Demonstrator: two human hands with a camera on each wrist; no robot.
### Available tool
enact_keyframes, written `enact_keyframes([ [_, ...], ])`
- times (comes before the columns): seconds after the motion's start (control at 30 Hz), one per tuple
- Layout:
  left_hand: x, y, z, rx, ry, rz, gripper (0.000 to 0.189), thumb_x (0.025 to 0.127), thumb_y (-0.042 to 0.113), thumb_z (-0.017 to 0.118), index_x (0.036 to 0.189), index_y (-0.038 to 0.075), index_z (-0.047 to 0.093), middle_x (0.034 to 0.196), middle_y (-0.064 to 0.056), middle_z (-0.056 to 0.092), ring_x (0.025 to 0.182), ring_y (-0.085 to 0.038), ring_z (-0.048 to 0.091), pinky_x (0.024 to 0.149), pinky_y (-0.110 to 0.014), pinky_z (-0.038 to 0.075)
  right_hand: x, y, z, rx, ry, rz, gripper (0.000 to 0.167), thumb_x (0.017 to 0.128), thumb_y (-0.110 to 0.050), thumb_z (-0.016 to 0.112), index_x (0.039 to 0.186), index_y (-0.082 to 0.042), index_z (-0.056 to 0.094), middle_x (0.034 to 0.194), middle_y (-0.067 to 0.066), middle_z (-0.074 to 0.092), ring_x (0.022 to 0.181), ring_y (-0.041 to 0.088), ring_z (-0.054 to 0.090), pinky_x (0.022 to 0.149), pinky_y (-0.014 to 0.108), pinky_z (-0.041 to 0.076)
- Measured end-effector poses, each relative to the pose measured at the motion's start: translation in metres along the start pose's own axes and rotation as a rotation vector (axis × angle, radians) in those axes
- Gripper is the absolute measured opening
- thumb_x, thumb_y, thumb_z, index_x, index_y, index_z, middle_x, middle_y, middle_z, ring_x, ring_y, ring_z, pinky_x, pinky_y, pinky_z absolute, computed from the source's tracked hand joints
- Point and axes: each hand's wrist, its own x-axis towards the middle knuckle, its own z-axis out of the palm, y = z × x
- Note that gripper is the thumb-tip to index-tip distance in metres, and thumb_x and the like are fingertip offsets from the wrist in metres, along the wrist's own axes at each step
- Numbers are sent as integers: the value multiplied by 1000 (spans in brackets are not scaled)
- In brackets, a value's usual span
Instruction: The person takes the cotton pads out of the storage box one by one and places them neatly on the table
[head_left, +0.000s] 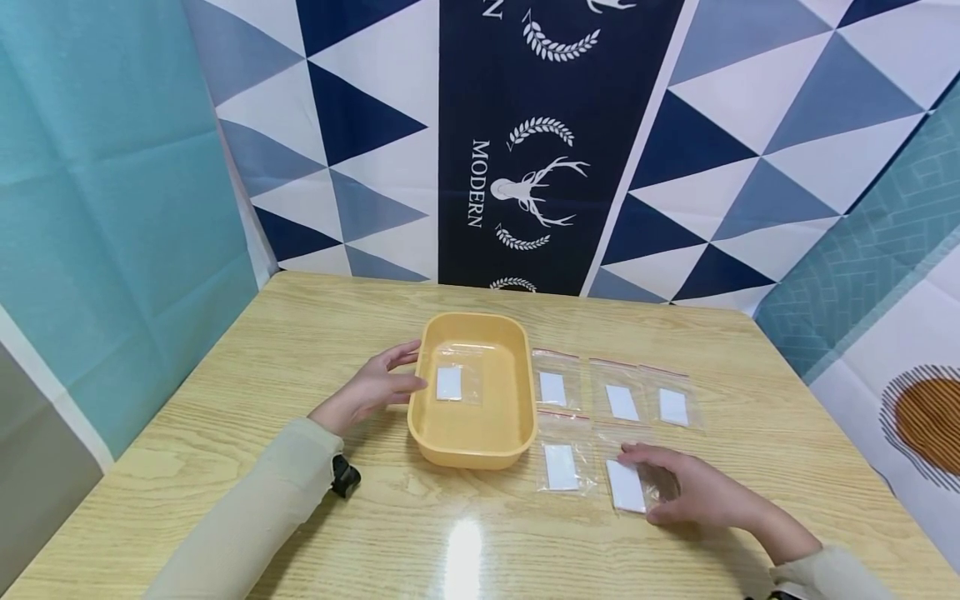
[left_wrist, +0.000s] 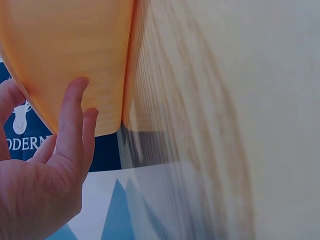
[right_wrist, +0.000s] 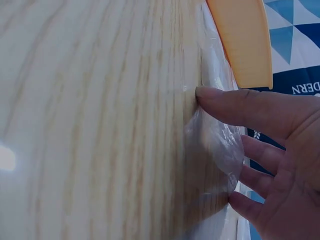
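Note:
My left hand (head_left: 378,382) rests against the left side of a yellow plastic basin (head_left: 480,433). The left wrist view shows its long finger (left_wrist: 74,115) against the outer wall and another finger at the rim. Inside the basin lies a clear zip bag with a white rectangular piece (head_left: 449,383). On the right, my right hand (head_left: 701,492) curves over the right part of the nearest clear zip bag, which also holds a white piece (head_left: 626,486). In the right wrist view, thumb and fingers squeeze the film (right_wrist: 220,145), which bulges between them. The bag still lies on the table.
Several more zip bags with white pieces lie right of the basin: one nearer (head_left: 561,467), three in a back row (head_left: 552,388). They sit on a wooden table (head_left: 337,308). A patterned cloth (head_left: 375,150) hangs behind the table's far edge.

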Motion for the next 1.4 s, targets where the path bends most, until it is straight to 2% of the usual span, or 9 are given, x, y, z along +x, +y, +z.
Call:
enact_keyframes([
  [0.27, 0, 0, 0, 4, -4, 2, 76, 83, -2, 65, 147, 12, 27, 144, -17, 30, 109, -33, 55, 85, -38, 53, -2, 3, 3, -18, -1, -36, 69, 75, -38, 74, 133, -8, 51, 138, 25, 41, 129, -4, 22, 95, 0, 17],
  [0.43, 0, 1, 0, 15, -1, 3, 75, 83, -1, 65, 147, 12, 27, 144, -16, 30, 108, -32, 56, 84, -38, 53, -2, -1, 2, -33, 6, -8, 70, 75, -40, 74, 134, -9, 51, 138, 23, 42, 132, 6, 24, 94, -1, 15],
  [0.53, 0, 2, 0, 19, 2, 0, 75, 83, -1, 65, 147, 12, 27, 144, -16, 30, 108, -32, 56, 84, -38, 53, -1, -4, 0, -64, 24, 28, 70, 74, -41, 75, 132, -9, 52, 135, 17, 47, 130, 11, 32, 95, 1, 20],
  [0.6, 0, 2, 0, 18, 3, 1, 75, 83, -1, 65, 147, 12, 27, 144, -16, 30, 108, -32, 56, 84, -38, 53, 1, -7, -2, -82, 45, 63, 69, 73, -40, 76, 130, -9, 53, 132, 13, 51, 126, 11, 38, 98, 9, 30],
  [0.7, 0, 1, 0, 10, 4, 0, 75, 83, -1, 65, 147, 12, 27, 144, -16, 30, 108, -32, 56, 84, -39, 53, 4, -11, -5, -86, 77, 111, 67, 73, -37, 77, 128, -8, 54, 130, 9, 54, 121, 10, 42, 99, 29, 41],
  [0.77, 1, 0, -1, 4, 4, -2, 76, 83, -2, 65, 147, 12, 27, 144, -16, 30, 108, -32, 56, 84, -39, 53, 7, -13, -7, -72, 99, 115, 65, 74, -34, 77, 128, -7, 54, 129, 10, 53, 120, 12, 44, 97, 43, 42],
  [0.83, 1, -1, -1, -3, 8, -6, 76, 83, -2, 65, 147, 13, 28, 144, -16, 31, 108, -32, 56, 84, -38, 53, 10, -15, -9, -45, 121, 108, 62, 76, -30, 77, 128, -5, 54, 130, 13, 52, 119, 16, 46, 95, 47, 43],
  [1.07, 1, -1, -3, -2, 0, 2, 76, 83, -3, 65, 147, 10, 26, 144, -18, 29, 109, -33, 55, 85, -39, 53, 24, -23, -12, 56, 170, 110, 59, 78, -20, 75, 130, -1, 52, 129, 15, 52, 116, 30, 49, 94, 43, 45],
  [1.4, 2, -1, -2, -8, 3, 10, 76, 82, -3, 65, 147, 11, 27, 144, -18, 30, 109, -34, 55, 84, -39, 53, 48, -32, -12, 159, 233, 123, 56, 80, -9, 73, 129, 3, 51, 129, 20, 52, 119, 37, 47, 96, 41, 44],
])
